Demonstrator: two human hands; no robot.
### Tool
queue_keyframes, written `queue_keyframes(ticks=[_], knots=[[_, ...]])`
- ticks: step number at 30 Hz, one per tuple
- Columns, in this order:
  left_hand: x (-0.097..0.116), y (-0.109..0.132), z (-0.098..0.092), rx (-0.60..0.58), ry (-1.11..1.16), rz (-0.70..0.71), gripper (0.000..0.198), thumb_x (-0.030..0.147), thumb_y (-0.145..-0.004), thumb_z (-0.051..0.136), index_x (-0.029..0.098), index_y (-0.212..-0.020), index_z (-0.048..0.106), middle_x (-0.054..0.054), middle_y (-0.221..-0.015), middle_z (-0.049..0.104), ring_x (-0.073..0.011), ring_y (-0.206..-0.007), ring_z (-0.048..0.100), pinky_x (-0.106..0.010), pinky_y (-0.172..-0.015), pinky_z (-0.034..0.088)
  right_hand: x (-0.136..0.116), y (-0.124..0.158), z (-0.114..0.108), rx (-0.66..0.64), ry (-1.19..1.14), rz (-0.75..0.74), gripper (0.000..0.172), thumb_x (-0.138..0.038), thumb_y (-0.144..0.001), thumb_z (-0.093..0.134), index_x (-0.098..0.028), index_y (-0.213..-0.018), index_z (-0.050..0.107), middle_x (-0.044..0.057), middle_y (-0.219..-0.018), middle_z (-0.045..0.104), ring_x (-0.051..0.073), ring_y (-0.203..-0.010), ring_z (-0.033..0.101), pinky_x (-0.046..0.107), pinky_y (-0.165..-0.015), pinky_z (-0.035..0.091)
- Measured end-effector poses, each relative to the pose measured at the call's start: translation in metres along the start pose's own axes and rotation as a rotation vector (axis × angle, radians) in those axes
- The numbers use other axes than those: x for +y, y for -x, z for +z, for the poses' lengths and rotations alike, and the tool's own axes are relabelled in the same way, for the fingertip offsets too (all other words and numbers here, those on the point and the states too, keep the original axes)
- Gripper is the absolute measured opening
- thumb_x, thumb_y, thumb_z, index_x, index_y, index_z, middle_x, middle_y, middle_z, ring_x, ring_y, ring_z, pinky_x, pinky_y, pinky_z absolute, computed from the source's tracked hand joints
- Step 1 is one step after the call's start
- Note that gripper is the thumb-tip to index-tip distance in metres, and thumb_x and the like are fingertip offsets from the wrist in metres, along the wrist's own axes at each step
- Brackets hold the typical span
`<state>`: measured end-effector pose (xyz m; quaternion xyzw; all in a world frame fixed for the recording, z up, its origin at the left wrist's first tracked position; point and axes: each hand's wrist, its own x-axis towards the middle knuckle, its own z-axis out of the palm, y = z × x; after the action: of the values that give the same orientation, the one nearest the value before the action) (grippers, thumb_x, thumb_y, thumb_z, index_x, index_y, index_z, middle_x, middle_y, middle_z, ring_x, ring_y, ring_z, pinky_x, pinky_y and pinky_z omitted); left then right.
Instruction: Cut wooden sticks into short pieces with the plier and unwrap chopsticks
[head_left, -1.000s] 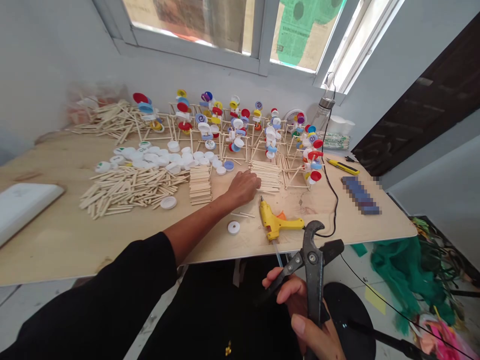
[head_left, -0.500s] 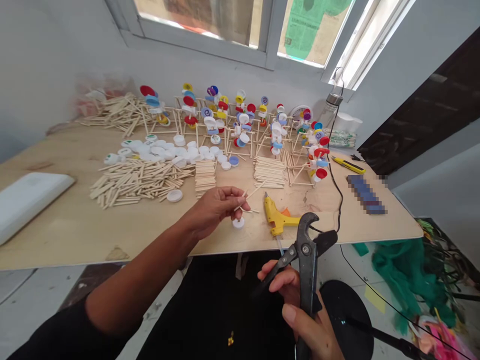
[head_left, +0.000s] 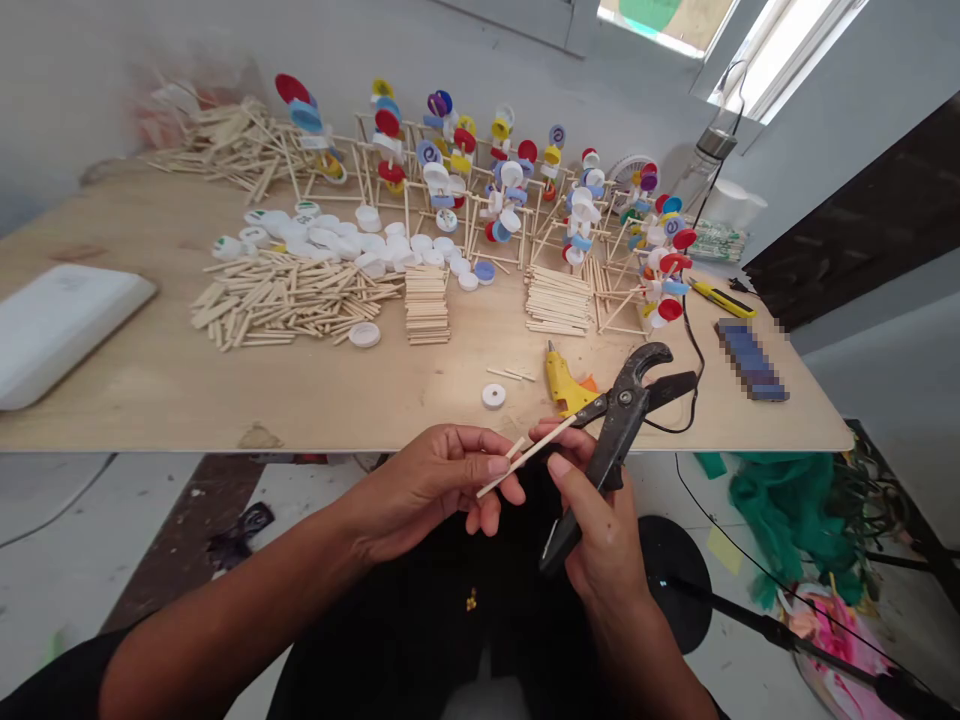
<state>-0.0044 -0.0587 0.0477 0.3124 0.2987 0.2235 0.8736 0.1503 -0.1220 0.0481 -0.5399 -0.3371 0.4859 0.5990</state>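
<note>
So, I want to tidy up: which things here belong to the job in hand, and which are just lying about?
Likely the job: black cutter in the right hand; wooden sticks in the left hand; stacked sticks; bottle caps; yellow glue gun.
Probably just lying about: flat white object, far left; green netting on the floor.

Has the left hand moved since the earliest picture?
Yes: the left hand has moved away from the right-hand stack of sticks, toward the table's front edge.
</note>
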Motion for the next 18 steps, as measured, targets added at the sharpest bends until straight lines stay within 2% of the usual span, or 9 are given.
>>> queue_keyframes(ticks=[3,8,14,18], knots=[[-0.0039,0.0015,0.0003,-0.012,0.002,-0.031,0.023,0.029,-0.072,0.078,0.011,-0.084,0.067,-0.006,-0.069,0.072,-0.0102,-0.045,0.062,-0.015,-0.041,0.044,-0.0007,-0.0006,0.0052,0.017,-0.018,-0.013,0.006,-0.027,-0.078,0.068,-0.021,-0.08,0.069,0.005,-0.105,0.065,0.024,-0.104,0.058,0.039,-0.093,0.045],[-0.0056,0.0017,-0.0014,-0.051,-0.006,-0.066,0.021,0.031,-0.076,0.075,0.012,-0.081,0.067,-0.007,-0.069,0.073,-0.0117,-0.045,0.064,-0.016,-0.041,0.045,-0.0017,-0.0004,0.0091,0.075,0.001,-0.025,0.01,-0.029,-0.075,0.071,-0.02,-0.076,0.067,0.006,-0.104,0.066,0.024,-0.102,0.058,0.042,-0.092,0.046],[-0.0056,0.002,-0.0048,-0.085,-0.052,-0.098,0.021,0.031,-0.079,0.071,0.011,-0.083,0.067,-0.008,-0.072,0.074,-0.0124,-0.047,0.066,-0.015,-0.041,0.046,0.0003,0.0015,0.0092,0.076,-0.039,0.023,0.011,-0.029,-0.075,0.071,-0.021,-0.082,0.067,0.005,-0.102,0.066,0.021,-0.091,0.062,0.037,-0.079,0.051],[-0.0056,0.0027,-0.0055,-0.082,-0.084,-0.105,0.021,0.032,-0.079,0.071,0.012,-0.083,0.067,-0.008,-0.072,0.074,-0.0126,-0.047,0.066,-0.015,-0.04,0.045,0.0002,0.0015,0.0085,0.083,-0.04,-0.004,0.01,-0.026,-0.076,0.07,-0.019,-0.082,0.065,0.004,-0.103,0.065,0.021,-0.096,0.062,0.035,-0.08,0.05]])
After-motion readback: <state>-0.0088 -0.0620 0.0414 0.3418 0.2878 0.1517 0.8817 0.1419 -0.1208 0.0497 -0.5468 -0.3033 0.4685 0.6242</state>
